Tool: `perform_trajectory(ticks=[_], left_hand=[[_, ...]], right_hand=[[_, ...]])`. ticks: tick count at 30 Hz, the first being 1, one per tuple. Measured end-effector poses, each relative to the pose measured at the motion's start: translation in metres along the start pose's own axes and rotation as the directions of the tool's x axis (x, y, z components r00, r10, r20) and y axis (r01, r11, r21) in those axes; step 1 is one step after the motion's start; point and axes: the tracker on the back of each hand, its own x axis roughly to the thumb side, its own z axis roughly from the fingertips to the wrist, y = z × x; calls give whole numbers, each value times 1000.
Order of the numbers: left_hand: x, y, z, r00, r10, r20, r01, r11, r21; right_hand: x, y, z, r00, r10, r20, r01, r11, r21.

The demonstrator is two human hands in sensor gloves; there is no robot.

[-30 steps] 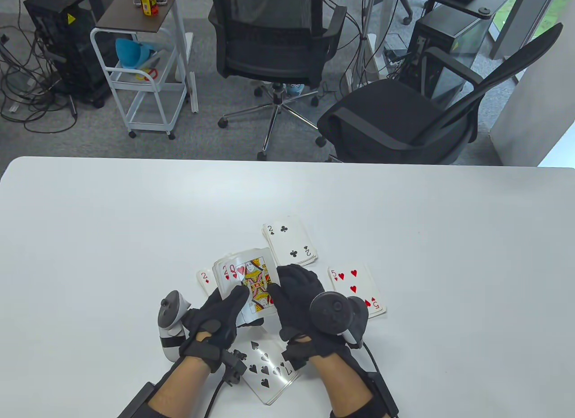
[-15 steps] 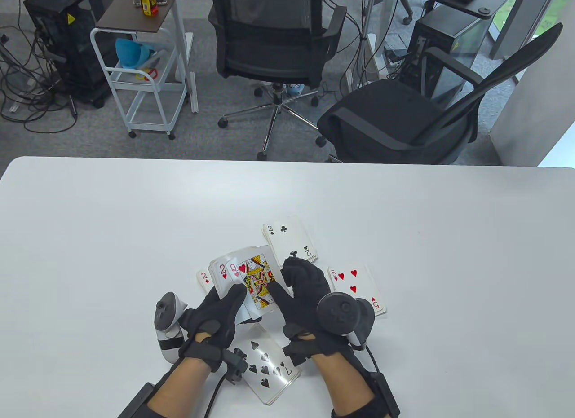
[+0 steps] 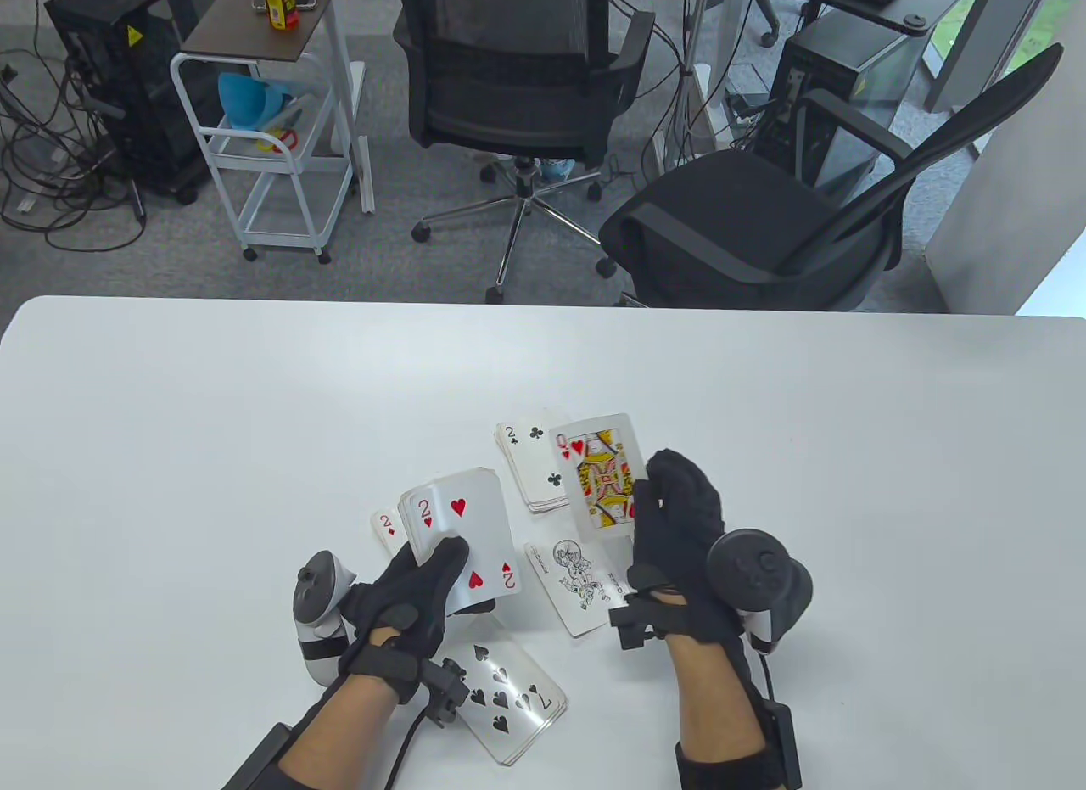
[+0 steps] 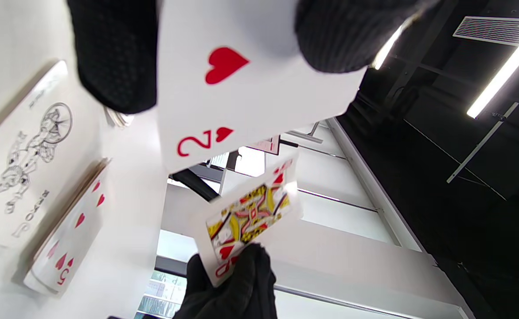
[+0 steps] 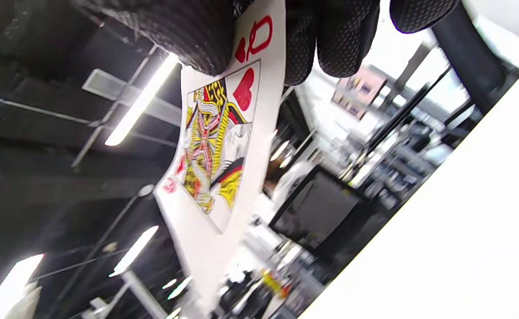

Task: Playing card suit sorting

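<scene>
White rounded table (image 3: 254, 417) carrying face-up card piles: clubs pile (image 3: 530, 463), spades pile (image 3: 513, 705), joker card (image 3: 577, 582) lying beside them. Black-gloved left hand (image 3: 407, 603) gripping held deck (image 3: 462, 540), two of hearts showing. Black-gloved right hand (image 3: 679, 518) pinching queen of hearts card (image 3: 598, 480), holding it raised above table.

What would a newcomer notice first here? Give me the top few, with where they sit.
The queen of hearts, pinched upright in the right hand above the table's centre, draws the eye first. Next comes the left hand gripping a deck topped by the two of hearts. A joker card lies face up between the hands.
</scene>
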Motion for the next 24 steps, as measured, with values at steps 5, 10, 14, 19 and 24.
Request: perform_trajectory(ticks=[5,10,14,19,24], left_hand=[[0,-1,0,1000,4,-2,-4,1000,2],[-1,-2,-1,1000,10,-4,-10,1000,-2],[-1,-3,-1,1000,8,-7,-8,1000,-6],[-1,1,0,1000,11,-9,-11,1000,1],[-1,0,-1,1000,14,-8,-14,1000,-2]], right_hand=[[-42,-26,-11,951,217,-219,-204,975,84],[-72,-15,-13,853,341,-395,-187,907,378],[-72,7,-12,843,392,-370,-203,867,456],[-77,29,-9,717,624,-309,-426,744,515],[-85,32,-9,646,702,-299,-517,691,506]])
